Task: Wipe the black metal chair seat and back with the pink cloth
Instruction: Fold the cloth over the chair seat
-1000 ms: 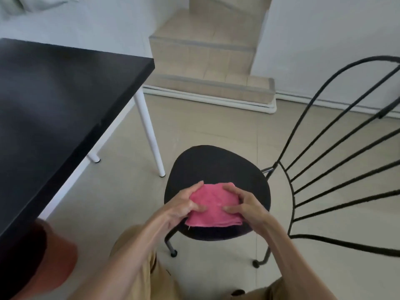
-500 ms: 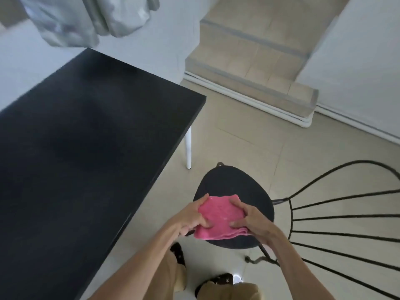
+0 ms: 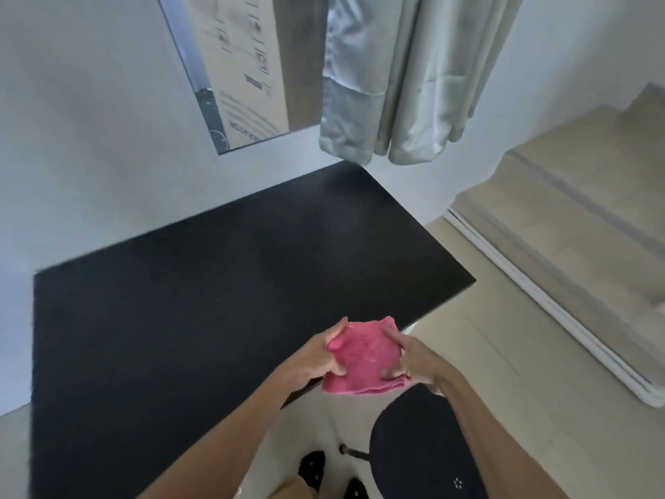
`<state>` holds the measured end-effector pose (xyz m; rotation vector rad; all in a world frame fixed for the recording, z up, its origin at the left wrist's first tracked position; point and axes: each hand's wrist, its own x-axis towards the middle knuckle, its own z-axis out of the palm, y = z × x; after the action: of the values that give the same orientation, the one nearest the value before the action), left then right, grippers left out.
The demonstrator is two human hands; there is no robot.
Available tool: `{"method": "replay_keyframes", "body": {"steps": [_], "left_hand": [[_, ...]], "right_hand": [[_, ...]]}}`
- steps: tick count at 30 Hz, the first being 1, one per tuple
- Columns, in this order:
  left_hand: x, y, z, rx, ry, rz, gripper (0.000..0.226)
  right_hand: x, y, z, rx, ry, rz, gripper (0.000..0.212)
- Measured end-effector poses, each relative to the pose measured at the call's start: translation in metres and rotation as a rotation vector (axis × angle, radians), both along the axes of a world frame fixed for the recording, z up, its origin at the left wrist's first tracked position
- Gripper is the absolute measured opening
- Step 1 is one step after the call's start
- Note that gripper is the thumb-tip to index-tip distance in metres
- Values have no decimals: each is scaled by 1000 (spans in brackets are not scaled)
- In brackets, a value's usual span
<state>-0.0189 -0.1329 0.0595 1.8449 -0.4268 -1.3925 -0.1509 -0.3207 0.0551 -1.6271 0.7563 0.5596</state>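
In the head view, both hands meet in the lower middle of the picture, holding the pink cloth point(image 3: 363, 358) up in the air between them, above the near corner of the black tabletop point(image 3: 216, 300) and clear of it. The left hand point(image 3: 316, 358) pinches the cloth's edge at nine o'clock, its fingers point(image 3: 333, 333) curled closed around the fabric with the thumb on the near face; the right hand point(image 3: 417, 361) grips the edge at three o'clock in the same closed way, thumb pressed near the lower corner. The cloth looks folded into several layers, seen at its bottom edge, and sags softly between the grips, so it reads as light, limp and easy to bunch, with no risk of breakage; holding it flat under a spread palm would likely suit wiping better than this two-handed pinch. The black metal chair seat point(image 3: 421, 448) lies at about five o'clock from the cloth, low in the frame and partly hidden behind the right forearm; it appears rigid and smooth. The chair back is out of sight here. A pale curtain point(image 3: 392, 77) hangs at twelve o'clock beyond the tabletop.
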Motion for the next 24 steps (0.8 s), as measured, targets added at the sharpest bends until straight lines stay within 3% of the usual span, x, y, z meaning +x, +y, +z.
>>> {"method": "replay_keyframes", "body": {"steps": [6,11,18,24], "left_hand": [[28,74,5,44,-108,284,108],[28,135,-9,158,-224,438,109],[25,165,-40,308,-356,432,105],[32,176,-62,438,-505,324,105]], "right_hand": [[92,45,9,-98,-21,434,120],[133,107,-3,-149,-134,636,119],[149,158,-41,-366,-248,791,109],[152,172,-75,-506,-197,875,118]]}}
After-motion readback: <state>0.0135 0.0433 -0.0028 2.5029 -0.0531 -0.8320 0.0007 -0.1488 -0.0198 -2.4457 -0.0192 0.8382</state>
